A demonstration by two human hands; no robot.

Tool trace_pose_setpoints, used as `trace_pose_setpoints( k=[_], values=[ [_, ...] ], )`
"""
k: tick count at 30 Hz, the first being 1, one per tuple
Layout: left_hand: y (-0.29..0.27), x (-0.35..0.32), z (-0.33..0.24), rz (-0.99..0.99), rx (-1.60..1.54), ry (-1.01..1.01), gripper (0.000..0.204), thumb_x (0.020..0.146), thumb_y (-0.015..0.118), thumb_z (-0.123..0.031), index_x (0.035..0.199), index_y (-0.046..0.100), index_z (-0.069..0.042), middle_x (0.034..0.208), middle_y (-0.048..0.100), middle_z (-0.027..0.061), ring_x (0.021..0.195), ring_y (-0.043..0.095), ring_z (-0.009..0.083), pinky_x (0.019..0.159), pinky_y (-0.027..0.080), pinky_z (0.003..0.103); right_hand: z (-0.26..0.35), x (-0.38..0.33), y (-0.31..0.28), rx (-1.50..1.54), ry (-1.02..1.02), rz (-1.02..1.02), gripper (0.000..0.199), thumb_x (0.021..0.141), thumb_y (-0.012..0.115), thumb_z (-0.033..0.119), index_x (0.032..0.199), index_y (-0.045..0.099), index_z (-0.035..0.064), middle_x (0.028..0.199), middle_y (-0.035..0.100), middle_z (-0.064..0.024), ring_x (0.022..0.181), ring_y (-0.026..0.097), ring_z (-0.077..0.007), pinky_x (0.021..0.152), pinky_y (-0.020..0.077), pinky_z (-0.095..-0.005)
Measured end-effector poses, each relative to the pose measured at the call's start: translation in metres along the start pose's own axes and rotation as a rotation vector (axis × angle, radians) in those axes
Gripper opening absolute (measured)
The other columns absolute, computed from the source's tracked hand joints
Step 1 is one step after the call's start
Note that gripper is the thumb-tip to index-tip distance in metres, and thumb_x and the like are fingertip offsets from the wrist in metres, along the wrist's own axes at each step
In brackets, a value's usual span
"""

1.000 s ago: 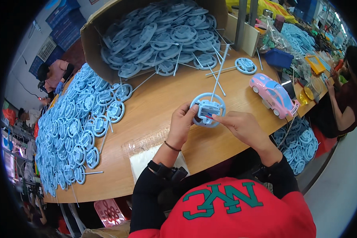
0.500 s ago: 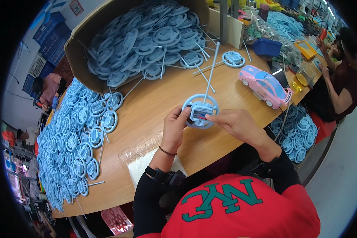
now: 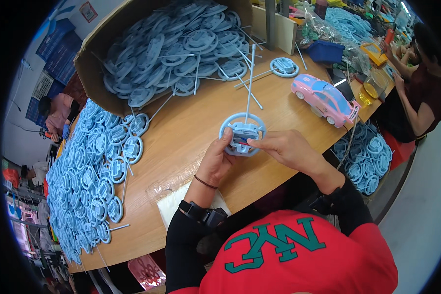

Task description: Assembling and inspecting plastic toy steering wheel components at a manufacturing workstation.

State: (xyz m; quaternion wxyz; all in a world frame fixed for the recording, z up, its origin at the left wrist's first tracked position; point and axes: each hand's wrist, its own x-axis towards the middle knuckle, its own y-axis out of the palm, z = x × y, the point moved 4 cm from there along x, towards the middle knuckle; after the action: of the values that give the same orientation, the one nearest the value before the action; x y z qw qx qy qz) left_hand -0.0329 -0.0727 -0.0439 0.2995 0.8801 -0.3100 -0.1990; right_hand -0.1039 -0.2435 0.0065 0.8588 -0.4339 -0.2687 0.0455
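My left hand (image 3: 218,159) grips the left rim of a light blue toy steering-wheel controller (image 3: 246,148), thumb on its front. A long thin rod stands out from the top of this wheel, pointing away from me. In the middle of it is an open rectangular compartment with something dark, red and blue inside. My right hand (image 3: 288,149) comes from the right, its thumb and forefinger pinched together at that compartment. What those fingertips hold, if anything, is too small to make out.
A large cardboard box (image 3: 90,78) full of similar wheels lies at the back. More wheels (image 3: 78,181) are heaped along the left. A pink toy car (image 3: 323,100), a single wheel (image 3: 284,67) and a blue bin (image 3: 325,51) are at the right. A co-worker (image 3: 424,93) sits beyond.
The wheel has turned slightly in my left hand, so its rod leans less to the right. My right fingertips stay at the compartment. The whole view has shifted a little.
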Motion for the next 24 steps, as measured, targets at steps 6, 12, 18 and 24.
trace_pose_setpoints(
  k=[6, 12, 18, 24],
  values=[
    [-0.011, 0.003, 0.001, 0.007, 0.084, 0.012, 0.041, 0.098, 0.051, -0.038, 0.121, 0.055, -0.005, 0.115, 0.065, 0.0101, 0.105, 0.064, 0.0219, 0.093, 0.052, 0.039, 0.001, -0.003, 0.006, 0.047, 0.021, -0.036, 0.031, 0.084, 0.064, 0.01, 0.112, 0.07, 0.0214, 0.083, 0.067, -0.0101, 0.074, 0.065, -0.0308, 0.064, 0.0508, -0.0406],
    [-0.048, -0.002, -0.03, -0.081, 0.275, 0.086, 0.042, 0.097, 0.056, -0.034, 0.123, 0.055, -0.001, 0.11, 0.065, 0.0072, 0.101, 0.062, 0.0169, 0.09, 0.05, 0.034, -0.006, -0.006, 0.005, 0.205, 0.022, -0.014, 0.03, 0.086, 0.063, 0.013, 0.115, 0.069, 0.0207, 0.084, 0.067, -0.0113, 0.074, 0.064, -0.0309, 0.066, 0.0505, -0.0397],
    [-0.059, -0.078, -0.22, 0.367, -0.681, 0.95, 0.093, 0.081, 0.07, -0.037, 0.149, 0.018, -0.003, 0.155, 0.013, 0.0263, 0.145, 0.01, 0.0405, 0.119, 0.016, 0.053, -0.044, -0.034, -0.008, 0.278, 0.173, -0.028, 0.033, 0.087, 0.061, 0.009, 0.118, 0.067, 0.0142, 0.082, 0.067, -0.0116, 0.074, 0.065, -0.0262, 0.067, 0.0501, -0.0346],
    [0.03, 0.093, -0.17, 0.168, 0.279, 0.501, 0.057, 0.095, 0.055, -0.039, 0.136, 0.044, -0.001, 0.136, 0.05, 0.0209, 0.129, 0.046, 0.0337, 0.107, 0.038, 0.047, -0.083, -0.064, -0.007, 0.468, 0.348, -0.064, 0.031, 0.088, 0.061, 0.008, 0.119, 0.066, 0.0087, 0.087, 0.07, -0.0115, 0.071, 0.065, -0.0178, 0.068, 0.051, -0.0293]
  ],
)
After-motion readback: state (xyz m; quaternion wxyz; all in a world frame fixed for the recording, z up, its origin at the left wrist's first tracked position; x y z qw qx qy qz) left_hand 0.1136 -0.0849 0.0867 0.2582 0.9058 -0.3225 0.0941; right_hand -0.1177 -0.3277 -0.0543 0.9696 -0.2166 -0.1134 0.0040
